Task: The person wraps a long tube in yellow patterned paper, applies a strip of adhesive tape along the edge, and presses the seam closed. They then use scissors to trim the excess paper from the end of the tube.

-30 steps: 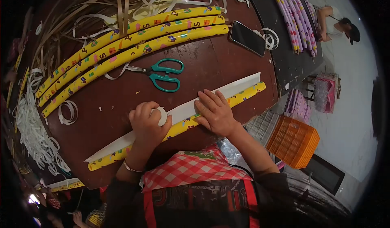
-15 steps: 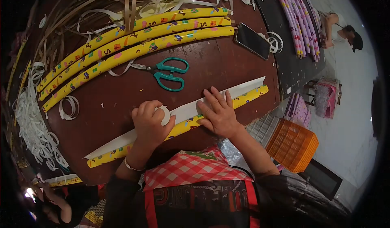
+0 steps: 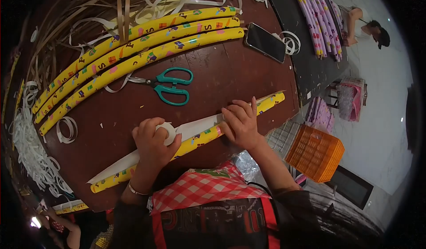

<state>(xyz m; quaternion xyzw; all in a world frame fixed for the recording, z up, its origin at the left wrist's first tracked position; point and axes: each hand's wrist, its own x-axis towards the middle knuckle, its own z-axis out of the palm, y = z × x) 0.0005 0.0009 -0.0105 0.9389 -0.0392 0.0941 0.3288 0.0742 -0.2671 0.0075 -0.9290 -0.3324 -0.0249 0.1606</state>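
Observation:
My left hand [image 3: 153,143] is closed around a roll of white tape [image 3: 169,133]. It rests over the left half of a yellow patterned roll of wrapping paper [image 3: 195,141], whose white inner edge [image 3: 120,165] lies unrolled along the far side. Farther right, my right hand [image 3: 241,125] has its fingers bent over that paper, gripping the roll and its edge. Beyond both hands lie teal-handled scissors [image 3: 172,87], their blades near a curl of white strip.
Three finished yellow rolls [image 3: 146,54] lie at the back. A smartphone [image 3: 265,42] sits right of them. White strips [image 3: 33,147] heap at left. Purple rolls [image 3: 316,23] lie on a black table; an orange crate [image 3: 317,153] stands below. Another person [image 3: 366,29] is at far right.
My right hand has gone from lying flat to bent fingers over the paper. The white edge beside it now shows narrower. The whole view has shifted slightly.

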